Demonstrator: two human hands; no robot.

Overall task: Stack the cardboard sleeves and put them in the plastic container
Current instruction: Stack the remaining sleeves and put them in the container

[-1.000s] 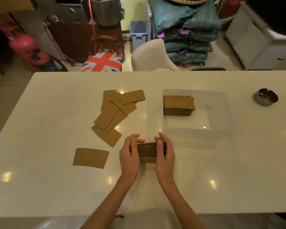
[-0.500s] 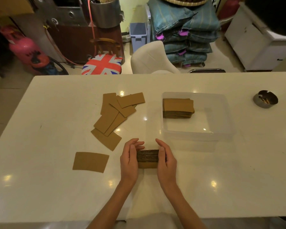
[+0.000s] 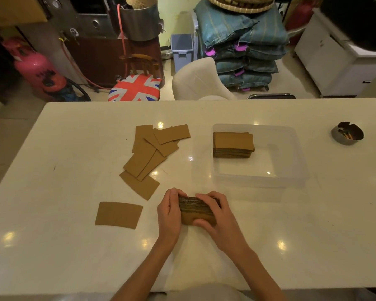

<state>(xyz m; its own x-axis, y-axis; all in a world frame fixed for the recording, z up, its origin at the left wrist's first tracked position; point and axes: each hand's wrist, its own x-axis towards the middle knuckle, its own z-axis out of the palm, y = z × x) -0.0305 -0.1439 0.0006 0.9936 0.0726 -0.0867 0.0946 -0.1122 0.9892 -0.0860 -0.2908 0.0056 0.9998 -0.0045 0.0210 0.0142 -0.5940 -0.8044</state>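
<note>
- Cardboard sleeve stack (image 3: pixel 197 210) sits on the white table (image 3: pixel 74 257), near side of the plastic container (image 3: pixel 258 183), not touching it.
- Your left hand (image 3: pixel 169 216) curls round its left end; your right hand (image 3: pixel 219 220) wraps over the top, thumb on the near face.
- Second stack (image 3: pixel 232 144) lies inside the container, far-left corner.
- Loose sleeves (image 3: pixel 154 153) are fanned out to the left; single sleeve (image 3: pixel 118 215) lies apart.

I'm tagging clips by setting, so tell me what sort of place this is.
Probably a back room of a small shop or eatery: a pink gas cylinder, a pile of filled sacks and a big steel pot stand behind the white table.
</note>
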